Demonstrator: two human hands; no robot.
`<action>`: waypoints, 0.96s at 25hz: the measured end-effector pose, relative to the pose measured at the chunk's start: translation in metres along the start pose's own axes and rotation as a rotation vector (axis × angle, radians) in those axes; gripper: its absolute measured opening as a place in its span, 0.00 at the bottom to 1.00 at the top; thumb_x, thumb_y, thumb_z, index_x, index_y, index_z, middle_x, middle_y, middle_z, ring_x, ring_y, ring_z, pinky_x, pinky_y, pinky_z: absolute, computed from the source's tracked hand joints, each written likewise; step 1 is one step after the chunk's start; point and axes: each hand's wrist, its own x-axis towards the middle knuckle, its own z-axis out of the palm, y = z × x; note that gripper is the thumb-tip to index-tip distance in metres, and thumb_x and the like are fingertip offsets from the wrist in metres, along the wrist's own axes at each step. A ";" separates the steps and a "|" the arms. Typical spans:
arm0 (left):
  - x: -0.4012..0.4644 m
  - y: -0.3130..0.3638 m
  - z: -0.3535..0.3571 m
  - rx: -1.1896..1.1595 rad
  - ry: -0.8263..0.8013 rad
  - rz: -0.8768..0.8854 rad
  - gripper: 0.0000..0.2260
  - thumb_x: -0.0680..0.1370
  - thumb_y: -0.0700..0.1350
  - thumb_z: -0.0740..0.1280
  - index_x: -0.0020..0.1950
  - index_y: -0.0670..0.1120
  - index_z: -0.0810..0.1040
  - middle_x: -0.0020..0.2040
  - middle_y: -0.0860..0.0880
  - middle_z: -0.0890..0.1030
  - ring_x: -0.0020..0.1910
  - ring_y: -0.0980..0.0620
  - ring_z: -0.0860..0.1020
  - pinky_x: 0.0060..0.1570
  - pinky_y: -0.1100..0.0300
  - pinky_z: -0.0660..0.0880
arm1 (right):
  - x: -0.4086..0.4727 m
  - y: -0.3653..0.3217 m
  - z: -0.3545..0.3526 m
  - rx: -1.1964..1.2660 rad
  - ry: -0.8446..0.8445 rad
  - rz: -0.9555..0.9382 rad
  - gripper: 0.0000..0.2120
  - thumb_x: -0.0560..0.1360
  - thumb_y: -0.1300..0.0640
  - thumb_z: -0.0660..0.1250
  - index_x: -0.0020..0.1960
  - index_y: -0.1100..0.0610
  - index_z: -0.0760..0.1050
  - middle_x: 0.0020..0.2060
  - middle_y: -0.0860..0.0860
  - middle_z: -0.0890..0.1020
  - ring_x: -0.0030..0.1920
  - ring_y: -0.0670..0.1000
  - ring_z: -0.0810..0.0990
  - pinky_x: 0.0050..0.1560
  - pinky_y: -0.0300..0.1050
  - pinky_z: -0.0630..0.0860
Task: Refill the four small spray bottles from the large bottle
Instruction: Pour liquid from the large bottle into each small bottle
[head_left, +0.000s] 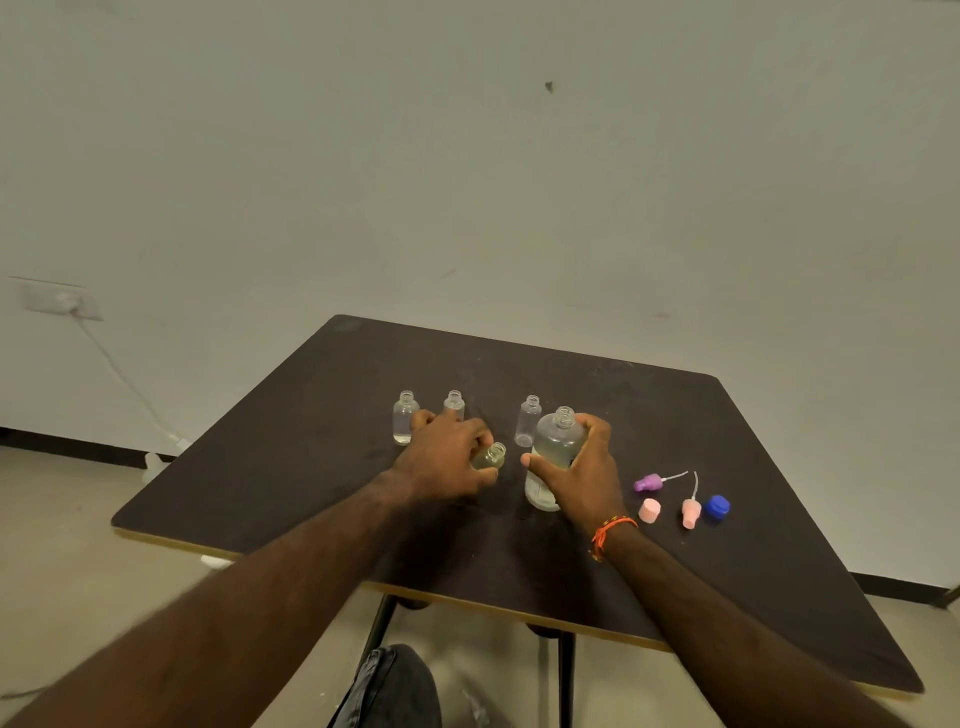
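Clear plastic everywhere on the dark table (291, 467): left hand (441, 460) curling shut around a small spray bottle (491, 457), tilting it toward the right hand (584, 473), which is wrapping closed around the uncapped large bottle (556, 447) standing upright. Just beyond the left knuckles, standing two more small uncapped bottles (405, 418) (454, 404), a third (527, 421) between the hands. Lying right of the right hand: purple sprayer (647, 483), pink cap (649, 510), pink sprayer (691, 512), blue cap (718, 506).

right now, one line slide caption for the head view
Left hand holds a small bottle; right hand grips the large bottle.
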 end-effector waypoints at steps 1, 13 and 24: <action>-0.004 -0.003 0.002 -0.009 -0.013 -0.010 0.17 0.74 0.59 0.72 0.61 0.56 0.78 0.51 0.57 0.79 0.57 0.56 0.72 0.61 0.52 0.57 | -0.001 0.000 0.000 -0.018 0.000 -0.026 0.38 0.66 0.48 0.81 0.66 0.48 0.62 0.60 0.48 0.75 0.60 0.51 0.77 0.58 0.41 0.73; -0.016 -0.010 0.015 -0.178 0.085 -0.074 0.21 0.76 0.54 0.75 0.67 0.54 0.78 0.56 0.55 0.84 0.60 0.54 0.80 0.69 0.48 0.63 | 0.003 -0.002 -0.014 -0.712 -0.142 -0.305 0.37 0.69 0.46 0.73 0.75 0.41 0.63 0.65 0.47 0.78 0.61 0.54 0.78 0.61 0.56 0.72; -0.012 -0.008 0.014 -0.061 0.039 -0.008 0.23 0.77 0.57 0.73 0.71 0.57 0.75 0.60 0.54 0.82 0.65 0.53 0.74 0.69 0.49 0.58 | 0.008 -0.005 -0.016 -0.883 -0.182 -0.374 0.38 0.71 0.45 0.72 0.77 0.43 0.60 0.69 0.48 0.75 0.66 0.55 0.74 0.66 0.57 0.65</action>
